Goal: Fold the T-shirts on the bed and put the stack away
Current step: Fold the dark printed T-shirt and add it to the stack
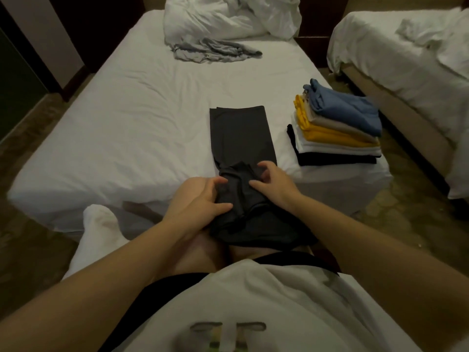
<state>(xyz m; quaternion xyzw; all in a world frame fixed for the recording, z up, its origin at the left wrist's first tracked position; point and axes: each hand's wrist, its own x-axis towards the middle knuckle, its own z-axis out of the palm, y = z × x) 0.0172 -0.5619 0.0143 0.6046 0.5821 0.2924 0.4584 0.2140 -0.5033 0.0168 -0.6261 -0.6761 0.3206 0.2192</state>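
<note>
Lying lengthwise on the bed (121,128), the dark T-shirt (241,133) is narrowed to a long strip, its near end bunched at the mattress edge. The left hand (203,196) curls round that end and the right hand (274,181) pinches it from the other side. This looks like the crosswise fold: next, the gathered end likely needs lifting and laying evenly over the far end. The stack (337,128) waits just right; a grey T-shirt (215,50) lies crumpled beyond

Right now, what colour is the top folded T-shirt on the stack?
Blue: the top folded T-shirt, clearest in head view.
</note>
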